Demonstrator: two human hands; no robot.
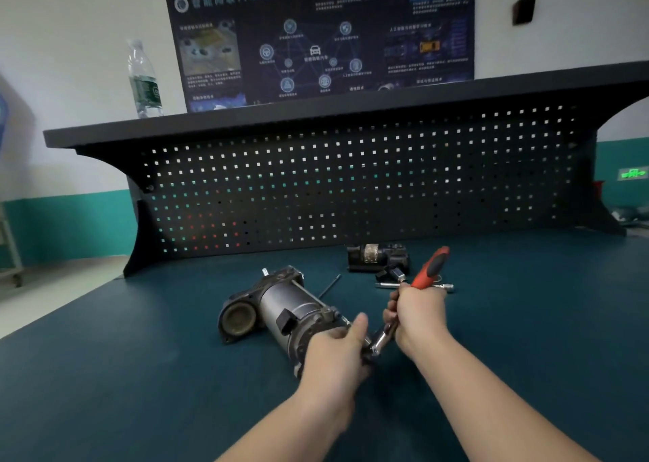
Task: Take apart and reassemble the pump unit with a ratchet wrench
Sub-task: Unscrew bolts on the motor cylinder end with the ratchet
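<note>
Left hand [333, 352] holds the pump [281, 310] steady; right hand [418, 310] grips the ratchet wrench [426, 270], apparently seated; swing squarely.

Left hand [339, 347]: bare forearm enters from the near edge, running far and slightly right; back of hand up, fingers curled over the near end of the pump [281, 310], thumb extended toward the right. Right hand [418, 308]: bare forearm enters from the near right, angled far-left; fist closed around the wrench [426, 270] handle, knuckles facing left, just right of the left hand.
</note>
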